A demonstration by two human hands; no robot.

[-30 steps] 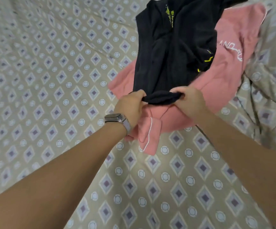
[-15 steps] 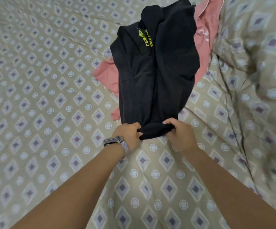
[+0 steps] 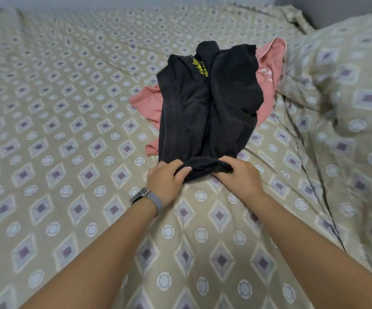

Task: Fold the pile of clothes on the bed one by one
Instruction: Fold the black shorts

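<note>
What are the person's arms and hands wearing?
Both forearms are bare, with no sleeves in view. The left hand has a watch with a grey mesh band at the wrist. The right hand wears nothing visible.

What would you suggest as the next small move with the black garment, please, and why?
Probably draw the black garment nearer, clear of the pink garment, then spread it flat. The left hand and right hand both grip its bunched near edge, and its far part is crumpled on the pink one.
</note>
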